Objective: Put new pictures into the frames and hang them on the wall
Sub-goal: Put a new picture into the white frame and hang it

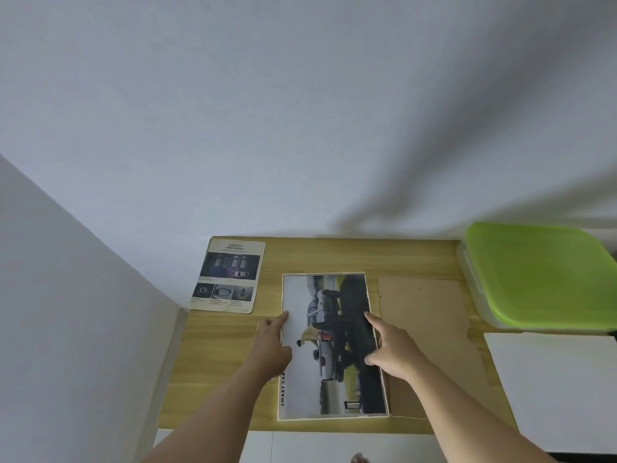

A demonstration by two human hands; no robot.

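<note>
**While both hands square the print, keep it flat and true to the rim**

As the print [330, 329] lies face up in what looks like the frame [334, 418], the step in hand is seating it evenly. It sits in the middle of the surface [227, 362], with a thin pale rim showing round it. The left grip [272, 345] touches the print's left edge with a straight forefinger; I cannot tell how its other fingers lie. The right grip [392, 349] is spread, forefinger and thumb pressing down on the dark right margin, pinching nothing.

To do this well, I judge light, flat pressure best: slide the sheet with the fingertips rather than lifting it, so it does not buckle or crease. Check that the rim shows evenly on all four sides before anything goes on top. The brown backing [424, 329] lies just beside the frame on the right, near enough to lay on once the print is square. Sweaty fingers could mark the dark margin, so press near the edge only.

The surface is pale wood grain. A leaflet [228, 275] lies at its far left corner, well apart from the hands. A green-lidded box [541, 272] stands at the right, and a white board [554, 389] lies nearer. A plain white wall [300, 128] rises behind.
</note>
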